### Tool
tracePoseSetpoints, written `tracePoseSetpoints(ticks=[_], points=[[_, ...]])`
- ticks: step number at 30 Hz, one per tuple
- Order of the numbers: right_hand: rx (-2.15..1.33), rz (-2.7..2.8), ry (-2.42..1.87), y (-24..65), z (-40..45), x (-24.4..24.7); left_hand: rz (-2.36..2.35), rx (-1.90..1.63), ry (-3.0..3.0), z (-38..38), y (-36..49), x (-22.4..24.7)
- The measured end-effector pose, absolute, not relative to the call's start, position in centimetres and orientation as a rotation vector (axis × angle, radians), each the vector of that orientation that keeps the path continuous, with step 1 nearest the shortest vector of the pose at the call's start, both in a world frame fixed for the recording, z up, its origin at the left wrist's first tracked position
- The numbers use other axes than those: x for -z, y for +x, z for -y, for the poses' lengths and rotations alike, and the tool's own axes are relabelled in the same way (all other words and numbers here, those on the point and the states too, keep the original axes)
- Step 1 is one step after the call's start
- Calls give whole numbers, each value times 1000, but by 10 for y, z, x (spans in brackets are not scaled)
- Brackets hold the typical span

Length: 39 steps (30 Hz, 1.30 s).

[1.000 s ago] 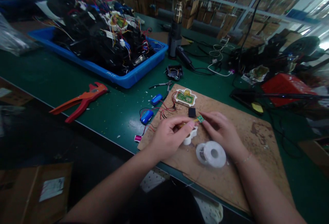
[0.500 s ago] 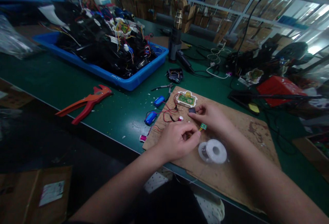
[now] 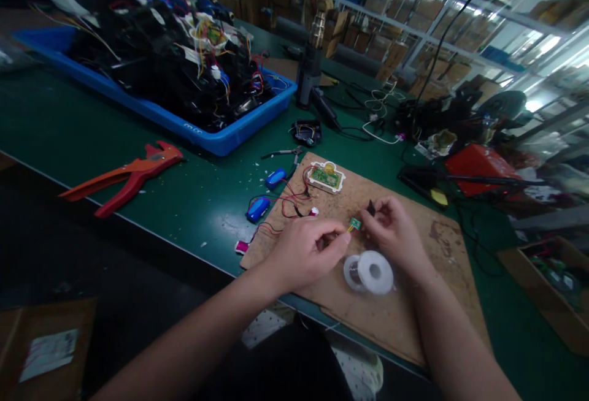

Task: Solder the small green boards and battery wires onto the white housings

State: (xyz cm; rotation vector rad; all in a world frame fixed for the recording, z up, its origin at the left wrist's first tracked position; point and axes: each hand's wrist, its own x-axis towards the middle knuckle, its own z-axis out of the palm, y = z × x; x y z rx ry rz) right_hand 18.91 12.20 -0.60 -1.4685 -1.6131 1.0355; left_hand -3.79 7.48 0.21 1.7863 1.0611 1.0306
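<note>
My left hand is closed in a pinch on the yellow wires of a small green circuit board, which sticks out past the fingertips. Close by on the right, my right hand pinches a small black piece; its exact kind is too small to make out. Below the hands stands a spool of solder wire with white flanges. Beyond them lies a larger green circuit board in a white frame, with red and black wires running left to two blue battery packs.
A brown work board lies under the hands. Orange-handled cutters, small pliers and a black housing rest on the green table. A blue tray of black parts stands behind, beside a heat gun.
My right hand has lifted the black piece off the work board, tilting it and drawing it back beside the small circuit board. My left hand keeps its pinch. The whole view has shifted slightly.
</note>
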Motion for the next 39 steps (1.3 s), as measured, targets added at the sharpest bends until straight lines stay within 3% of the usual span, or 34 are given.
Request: tracePoseSetpoints(ticks=[21, 39], points=[[-1778, 671, -1337, 191, -115, -22, -1121, -999, 1748, -77, -35, -1], [-1583, 827, -1350, 184, -112, -21, -1126, -1017, 1780, -77, -34, 0]])
